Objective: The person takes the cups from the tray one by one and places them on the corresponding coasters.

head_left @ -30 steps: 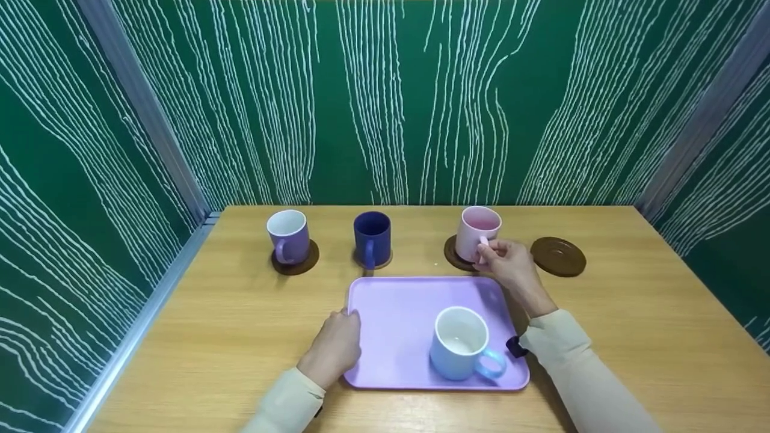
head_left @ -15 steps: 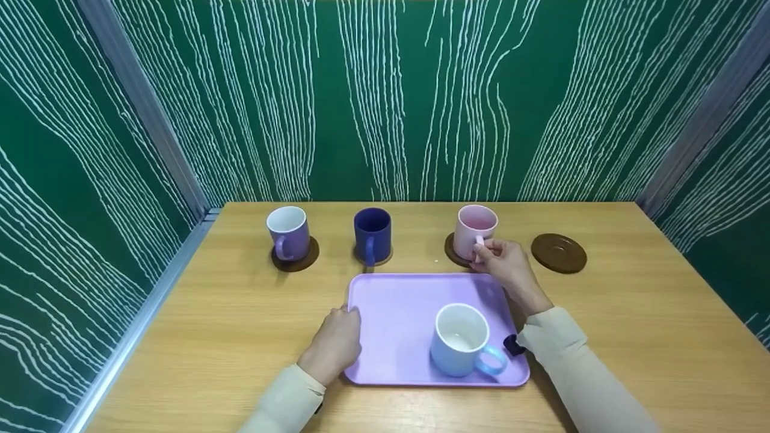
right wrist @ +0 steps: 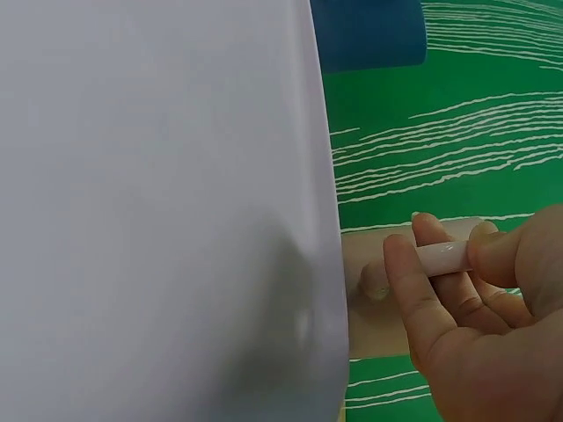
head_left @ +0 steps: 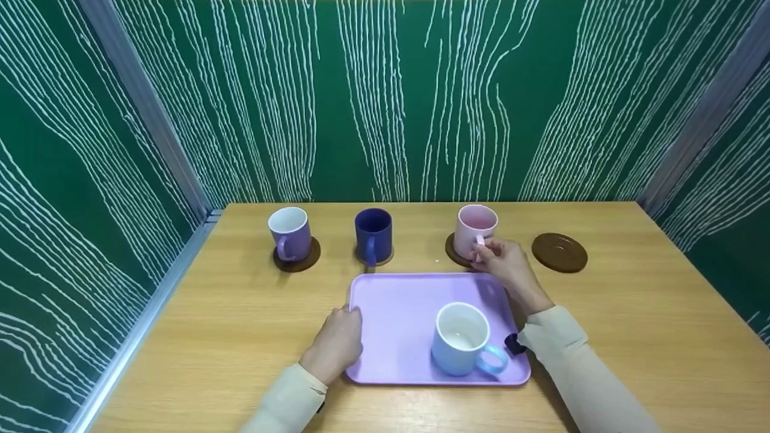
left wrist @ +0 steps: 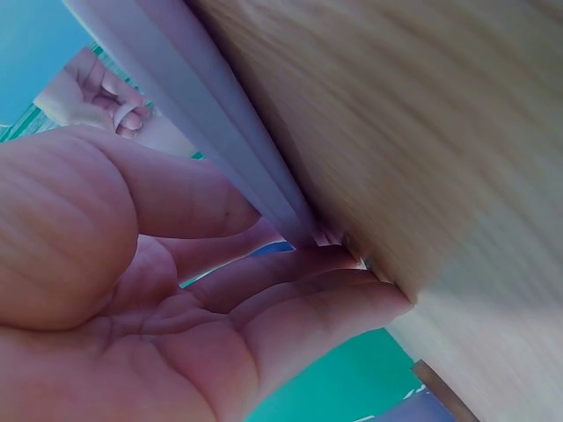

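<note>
My left hand [head_left: 334, 340] grips the left edge of a lilac tray [head_left: 391, 325]. In the left wrist view the thumb lies along the tray's rim [left wrist: 233, 141] and the other fingers reach beneath it. On the tray's right half stands a light-blue mug [head_left: 451, 359], white inside, its handle turned right. Beyond the tray, my right hand [head_left: 511, 264] pinches the handle [right wrist: 444, 258] of a pink mug [head_left: 469, 237] between thumb and fingers. That mug stands upright over a brown coaster [head_left: 454, 255], partly hidden under it.
A purple mug [head_left: 296, 239] with a white inside and a dark blue mug [head_left: 374, 234] stand on coasters at the back left. Another brown coaster [head_left: 559, 252] lies bare to the right of my right hand. A green patterned wall [head_left: 337, 150] rises behind the table.
The pink mug has shifted slightly left over its coaster, with my right hand on its handle. My left hand keeps its grip on the tray. The head view has tilted slightly.
</note>
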Tool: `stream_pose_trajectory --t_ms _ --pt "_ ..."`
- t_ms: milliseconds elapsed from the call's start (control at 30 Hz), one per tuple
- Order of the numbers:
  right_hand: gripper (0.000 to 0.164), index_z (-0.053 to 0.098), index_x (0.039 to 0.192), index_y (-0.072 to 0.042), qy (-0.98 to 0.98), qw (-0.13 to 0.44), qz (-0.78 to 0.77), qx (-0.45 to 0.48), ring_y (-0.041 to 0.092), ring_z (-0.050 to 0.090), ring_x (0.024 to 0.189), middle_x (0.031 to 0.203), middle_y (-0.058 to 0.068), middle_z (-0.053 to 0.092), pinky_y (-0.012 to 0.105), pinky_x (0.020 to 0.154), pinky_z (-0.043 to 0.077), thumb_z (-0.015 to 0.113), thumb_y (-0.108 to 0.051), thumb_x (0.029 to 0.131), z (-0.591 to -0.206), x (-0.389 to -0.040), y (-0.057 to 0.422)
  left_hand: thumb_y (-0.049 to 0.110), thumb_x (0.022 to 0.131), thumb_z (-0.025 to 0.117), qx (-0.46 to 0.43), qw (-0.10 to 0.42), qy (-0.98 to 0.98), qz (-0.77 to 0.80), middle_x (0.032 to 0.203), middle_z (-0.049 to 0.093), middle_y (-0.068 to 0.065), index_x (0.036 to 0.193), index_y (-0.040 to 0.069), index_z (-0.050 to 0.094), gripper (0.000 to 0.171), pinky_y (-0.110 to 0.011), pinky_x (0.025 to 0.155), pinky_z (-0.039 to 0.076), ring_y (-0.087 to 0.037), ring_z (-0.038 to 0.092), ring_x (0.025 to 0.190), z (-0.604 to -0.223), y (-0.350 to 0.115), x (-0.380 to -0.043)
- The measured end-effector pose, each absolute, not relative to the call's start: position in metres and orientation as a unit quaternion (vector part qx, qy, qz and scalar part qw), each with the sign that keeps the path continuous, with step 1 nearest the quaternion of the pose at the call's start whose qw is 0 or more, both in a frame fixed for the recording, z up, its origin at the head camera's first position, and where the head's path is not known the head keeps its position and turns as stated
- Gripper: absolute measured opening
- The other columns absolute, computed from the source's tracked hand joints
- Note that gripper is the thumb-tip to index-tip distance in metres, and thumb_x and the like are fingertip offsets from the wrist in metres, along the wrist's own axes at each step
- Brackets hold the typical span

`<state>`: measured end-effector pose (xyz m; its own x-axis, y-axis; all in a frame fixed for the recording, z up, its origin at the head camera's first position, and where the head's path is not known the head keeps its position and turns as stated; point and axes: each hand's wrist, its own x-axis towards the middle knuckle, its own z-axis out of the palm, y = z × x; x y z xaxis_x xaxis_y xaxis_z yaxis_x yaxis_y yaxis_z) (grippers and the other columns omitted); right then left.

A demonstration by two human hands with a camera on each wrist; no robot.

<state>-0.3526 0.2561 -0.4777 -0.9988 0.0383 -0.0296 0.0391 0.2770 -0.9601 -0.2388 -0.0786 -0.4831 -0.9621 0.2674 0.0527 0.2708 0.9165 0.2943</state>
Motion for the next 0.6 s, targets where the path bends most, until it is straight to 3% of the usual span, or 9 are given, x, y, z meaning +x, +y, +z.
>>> stream_pose_trajectory --t_ms 400,600 --pt "0.024 0.065 0.112 0.009 0.803 -0.030 -0.595 -0.002 0.019 0.070 0.100 0.104 0.014 0.070 0.027 0.087 0.060 0.056 -0.013 0.107 -0.4793 -0.3515 0.2548 -0.010 0.080 0.070 -0.149 0.026 -0.978 -0.146 0.098 0.067 -0.028 0.100 -0.012 0.064 0.021 -0.052 0.078 0.060 -0.046 0.070 0.089 -0.4812 -0.0795 -0.2361" --pt "0.029 0.067 0.117 0.006 0.825 -0.008 -0.565 0.000 0.021 0.067 0.103 0.112 0.017 0.069 0.029 0.091 0.059 0.057 -0.020 0.107 -0.4737 -0.3497 0.2608 -0.011 0.080 0.070 -0.150 0.025 -0.977 -0.149 0.094 0.067 -0.026 0.099 -0.012 0.064 0.020 -0.049 0.074 0.061 -0.043 0.071 0.087 -0.4803 -0.0785 -0.2366"
